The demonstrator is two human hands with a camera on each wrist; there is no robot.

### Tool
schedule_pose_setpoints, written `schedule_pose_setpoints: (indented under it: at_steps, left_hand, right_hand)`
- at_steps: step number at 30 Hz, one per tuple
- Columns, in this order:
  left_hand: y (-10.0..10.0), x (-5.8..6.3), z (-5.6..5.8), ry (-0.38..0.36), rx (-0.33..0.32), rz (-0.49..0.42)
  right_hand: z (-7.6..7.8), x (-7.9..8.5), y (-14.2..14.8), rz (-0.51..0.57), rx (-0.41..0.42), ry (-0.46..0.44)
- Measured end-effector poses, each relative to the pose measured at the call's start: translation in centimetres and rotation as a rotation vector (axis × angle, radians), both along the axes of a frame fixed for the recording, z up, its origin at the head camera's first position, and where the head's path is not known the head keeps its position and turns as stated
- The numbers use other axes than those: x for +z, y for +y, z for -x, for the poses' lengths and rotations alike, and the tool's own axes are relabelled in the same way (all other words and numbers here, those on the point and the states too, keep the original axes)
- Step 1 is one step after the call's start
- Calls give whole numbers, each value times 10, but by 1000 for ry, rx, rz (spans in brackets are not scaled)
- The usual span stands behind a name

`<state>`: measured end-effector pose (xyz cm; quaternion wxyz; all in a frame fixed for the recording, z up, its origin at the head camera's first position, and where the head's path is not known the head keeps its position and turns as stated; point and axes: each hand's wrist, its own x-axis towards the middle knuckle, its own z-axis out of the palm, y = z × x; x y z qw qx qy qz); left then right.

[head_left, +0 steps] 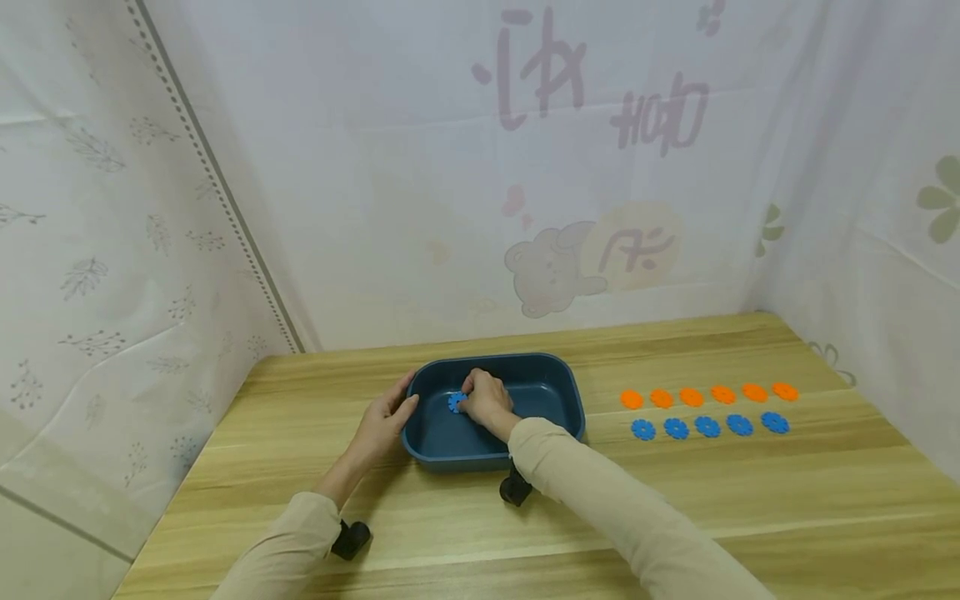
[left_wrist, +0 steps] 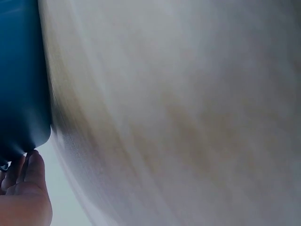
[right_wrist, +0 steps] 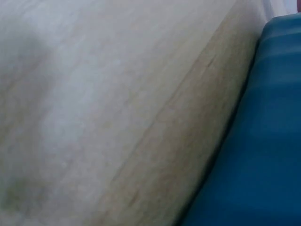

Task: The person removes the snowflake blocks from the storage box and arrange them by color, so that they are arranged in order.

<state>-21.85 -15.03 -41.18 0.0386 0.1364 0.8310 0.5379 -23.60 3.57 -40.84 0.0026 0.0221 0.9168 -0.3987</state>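
Observation:
A dark blue rectangular basin stands on the wooden table. Inside it, toward its left end, my right hand pinches a blue notched plastic disc, tilted up between thumb and fingers. My left hand rests against the outside of the basin's left end, fingers fairly straight and thumb near the rim. In the left wrist view, those fingertips touch the basin's end wall. The right wrist view shows only the basin's outer side and the tabletop; the right hand is out of that frame.
To the right of the basin lie a row of several orange notched discs and, nearer, a row of several blue ones. Printed curtains hang behind the table and at both sides.

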Motion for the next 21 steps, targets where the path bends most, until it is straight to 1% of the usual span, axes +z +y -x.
schedule_pose_setpoints:
  at_steps: [2,3,4,6,8,10,12,16,21]
  left_hand:
    - [1,0,0,-2,-3,-1]
    - [1,0,0,0,-6,-1]
    - [1,1,-1,-4,-7,-4]
    - [2,2,-1,-10,-8,-5]
    - [2,2,-2,-10,-8,-4]
    - [2,2,-1,-11,-4,-4]
    - [2,2,-1,-10,-1,-2]
    - [2,4,-2,-17,0,-2]
    - [2,5,-3,-12,-2,4]
  right_hand:
    - [-2,2,2,21,-3,8]
    - [-3,3,3,26,-5,31]
    - [-4,3,4,41,-6,37]
    - [-6,6,7,87,5,39]
    - [-7,9,11,152,37,54]
    - [-8,12,16,228,66,40]
    - [-10,16,21,288,94,45]
    - [-12,21,31,350,117,40]
    - [-15,32,48,433,117,24]
